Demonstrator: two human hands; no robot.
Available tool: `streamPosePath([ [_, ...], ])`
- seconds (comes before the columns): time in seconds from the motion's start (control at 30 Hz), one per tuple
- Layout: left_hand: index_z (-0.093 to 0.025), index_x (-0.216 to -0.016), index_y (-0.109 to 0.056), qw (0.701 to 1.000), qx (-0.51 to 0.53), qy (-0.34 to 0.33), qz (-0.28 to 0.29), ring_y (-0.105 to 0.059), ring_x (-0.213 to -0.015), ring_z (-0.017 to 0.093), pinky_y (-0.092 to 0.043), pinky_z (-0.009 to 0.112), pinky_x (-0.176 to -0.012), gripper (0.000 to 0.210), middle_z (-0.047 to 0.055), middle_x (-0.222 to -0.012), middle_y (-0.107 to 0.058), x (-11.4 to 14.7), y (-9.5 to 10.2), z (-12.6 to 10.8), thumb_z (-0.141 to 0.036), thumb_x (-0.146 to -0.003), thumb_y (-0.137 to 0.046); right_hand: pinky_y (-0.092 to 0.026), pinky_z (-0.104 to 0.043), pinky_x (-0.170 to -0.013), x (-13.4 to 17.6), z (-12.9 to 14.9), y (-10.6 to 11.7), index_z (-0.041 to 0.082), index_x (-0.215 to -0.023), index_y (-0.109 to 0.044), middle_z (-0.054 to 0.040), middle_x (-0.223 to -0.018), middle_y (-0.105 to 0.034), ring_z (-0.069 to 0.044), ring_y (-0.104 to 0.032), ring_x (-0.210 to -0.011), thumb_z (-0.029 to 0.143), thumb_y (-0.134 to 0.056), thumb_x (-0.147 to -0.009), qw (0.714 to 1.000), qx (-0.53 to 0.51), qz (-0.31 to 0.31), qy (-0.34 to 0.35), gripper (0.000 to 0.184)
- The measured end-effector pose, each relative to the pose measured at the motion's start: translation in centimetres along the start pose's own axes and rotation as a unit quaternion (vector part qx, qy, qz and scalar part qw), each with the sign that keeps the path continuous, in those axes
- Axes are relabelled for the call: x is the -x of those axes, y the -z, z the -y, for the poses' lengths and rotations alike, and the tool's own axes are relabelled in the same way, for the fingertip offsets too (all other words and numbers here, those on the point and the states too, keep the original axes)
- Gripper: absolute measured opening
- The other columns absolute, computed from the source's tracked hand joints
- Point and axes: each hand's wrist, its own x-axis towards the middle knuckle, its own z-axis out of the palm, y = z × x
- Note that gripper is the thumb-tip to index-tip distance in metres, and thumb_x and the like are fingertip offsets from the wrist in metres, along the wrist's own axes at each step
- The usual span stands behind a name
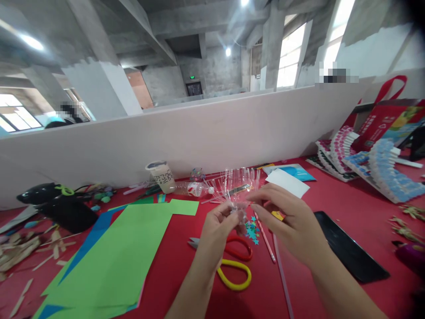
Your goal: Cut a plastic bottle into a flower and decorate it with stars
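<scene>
Inspector: Your findings, left to right?

Operator: From my remote station I record green sheets [113, 257] lying flat on the worktop [166, 266]; then scissors [237, 288], partly hidden by the left forearm; then the left hand [217, 226], thumb and fingers closed in a pinch around the gathered base of a clear plastic fringe [236, 200], its strips fanning upward; small star pieces [253, 231] lie loose near it; the right hand [292, 221] is half open, fingers curled, at the fringe's right side; I cannot tell whether its fingertips grip a strip; beside the right forearm lies a black tray [352, 248].

Inspector: And sound practice here?

Operator: I would keep the left pinch low and firm, so the base cannot spread; I would work strips singly with the right fingertips, lightly; in my judgement such thin plastic creases under a hard pull.
</scene>
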Motion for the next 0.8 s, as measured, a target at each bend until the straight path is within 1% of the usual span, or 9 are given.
streamPosePath([
  [0.07, -0.014, -0.073, -0.063, 1.000, 0.004, 0.010, 0.005, -0.046, -0.049, 0.008, -0.038, 0.021, -0.051, 0.010, -0.001, -0.058, -0.055, 0.0, 0.2, 0.1, -0.024, -0.073, -0.064, -0.046, -0.026, -0.067, 0.0, -0.2, -0.1, 0.023, -0.088, -0.061, 0.0006, -0.086, -0.060, -0.013, -0.056, -0.077, 0.017, -0.052, -0.090, 1.000, 0.003, -0.004, -0.006, 0.011],
  [0.13, -0.014, -0.073, -0.062, 1.000, 0.003, 0.017, 0.024, -0.047, -0.050, 0.008, -0.038, 0.021, -0.051, 0.011, -0.001, -0.060, -0.055, -0.1, 0.4, 0.3, -0.025, -0.075, -0.063, -0.046, -0.027, -0.069, -0.1, -0.4, -0.2, 0.023, -0.089, -0.061, 0.0002, -0.087, -0.060, -0.014, -0.057, -0.078, 0.017, -0.051, -0.090, 1.000, 0.005, -0.005, -0.017, 0.011],
  [0.23, -0.015, -0.076, -0.061, 0.998, -0.004, 0.021, 0.053, -0.048, -0.053, 0.008, -0.039, 0.021, -0.053, 0.013, -0.001, -0.062, -0.055, -0.2, 0.8, 0.6, -0.027, -0.077, -0.063, -0.046, -0.027, -0.069, -0.2, -0.6, -0.4, 0.023, -0.090, -0.061, 0.0004, -0.087, -0.060, -0.014, -0.058, -0.077, 0.018, -0.051, -0.090, 0.999, 0.009, -0.006, -0.039, 0.011],
  [0.3, -0.015, -0.076, -0.060, 0.998, -0.007, 0.020, 0.060, -0.048, -0.054, 0.008, -0.039, 0.021, -0.055, 0.013, -0.002, -0.061, -0.054, -0.3, 1.0, 0.7, -0.028, -0.078, -0.063, -0.045, -0.027, -0.068, -0.2, -0.6, -0.4, 0.023, -0.091, -0.061, 0.0009, -0.087, -0.060, -0.013, -0.058, -0.075, 0.019, -0.051, -0.090, 0.999, 0.011, -0.007, -0.051, 0.011],
  [0.47, -0.015, -0.076, -0.061, 0.998, -0.007, 0.023, 0.057, -0.048, -0.054, 0.008, -0.039, 0.021, -0.054, 0.014, -0.001, -0.063, -0.056, -0.3, 1.0, 0.8, -0.029, -0.079, -0.062, -0.045, -0.028, -0.068, -0.1, -0.5, -0.5, 0.023, -0.091, -0.062, 0.0015, -0.083, -0.060, -0.013, -0.057, -0.075, 0.019, -0.053, -0.089, 0.999, 0.001, -0.005, -0.051, 0.010],
  [0.6, -0.014, -0.078, -0.061, 0.998, -0.001, 0.021, 0.055, -0.047, -0.053, 0.008, -0.040, 0.021, -0.052, 0.012, -0.002, -0.064, -0.055, -0.3, 0.9, 0.8, -0.026, -0.078, -0.061, -0.043, -0.027, -0.063, 0.1, -0.5, -0.7, 0.023, -0.090, -0.061, 0.0028, -0.078, -0.057, -0.013, -0.054, -0.069, 0.018, -0.054, -0.088, 0.999, -0.013, 0.009, -0.038, 0.009],
  [0.7, -0.013, -0.077, -0.061, 0.999, -0.008, 0.015, 0.040, -0.047, -0.052, 0.008, -0.039, 0.021, -0.052, 0.010, -0.002, -0.061, -0.054, -0.3, 0.6, 0.6, -0.023, -0.077, -0.061, -0.040, -0.026, -0.060, 0.0, -0.6, -1.0, 0.022, -0.085, -0.059, 0.0035, -0.072, -0.053, -0.012, -0.051, -0.066, 0.015, -0.055, -0.087, 0.999, 0.010, 0.020, -0.029, 0.008],
  [0.8, -0.012, -0.077, -0.062, 0.999, -0.018, 0.014, 0.034, -0.047, -0.051, 0.008, -0.038, 0.022, -0.051, 0.013, -0.001, -0.060, -0.054, -0.3, 0.4, 0.4, -0.025, -0.076, -0.062, -0.039, -0.026, -0.058, -0.1, -0.8, -1.3, 0.021, -0.081, -0.057, 0.0030, -0.074, -0.052, -0.012, -0.049, -0.065, 0.013, -0.055, -0.086, 1.000, 0.019, 0.023, -0.007, 0.010],
])
